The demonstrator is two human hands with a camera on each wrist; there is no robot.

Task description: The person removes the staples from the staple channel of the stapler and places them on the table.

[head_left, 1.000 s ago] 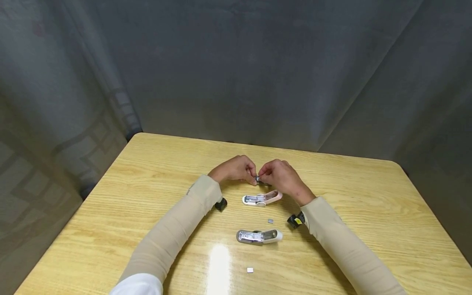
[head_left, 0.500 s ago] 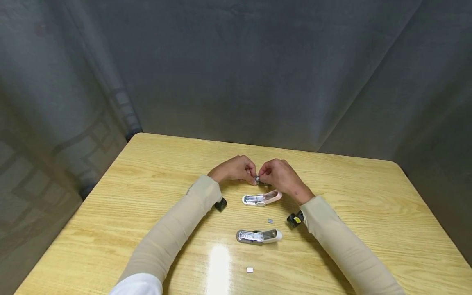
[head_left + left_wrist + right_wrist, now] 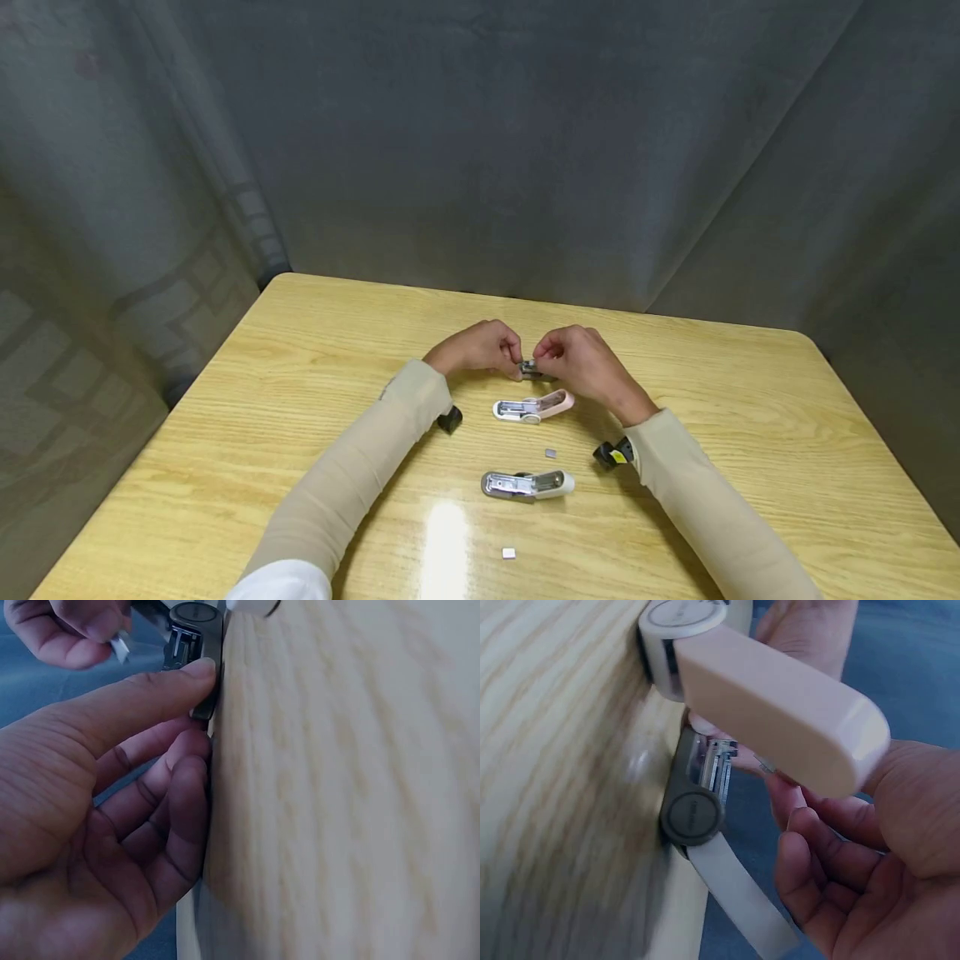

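Observation:
My left hand (image 3: pixel 480 346) pinches the front end of an opened dark grey stapler (image 3: pixel 211 649), thumb on top and curled fingers at its side. That stapler stands on the table, its light grey upper arm (image 3: pixel 742 896) swung back. Just above its open tray, my right hand (image 3: pixel 588 364) pinches a short silver strip of staples (image 3: pixel 120 646) between thumb and fingertip. The strip is apart from the tray in the left wrist view. Nearer me lies an opened pink and white stapler (image 3: pixel 532 407), whose pink arm partly blocks the right wrist view.
Another opened stapler (image 3: pixel 527 484), grey and white, lies closer on the wooden table (image 3: pixel 262 400). One small staple strip (image 3: pixel 551 453) lies between the two nearer staplers, and a second small pale strip (image 3: pixel 508 553) is near the front. A dark curtain (image 3: pixel 480 150) hangs behind.
My right hand has drawn slightly right, away from the left fingertips, uncovering more of the far stapler. My left hand has stayed in place on it.

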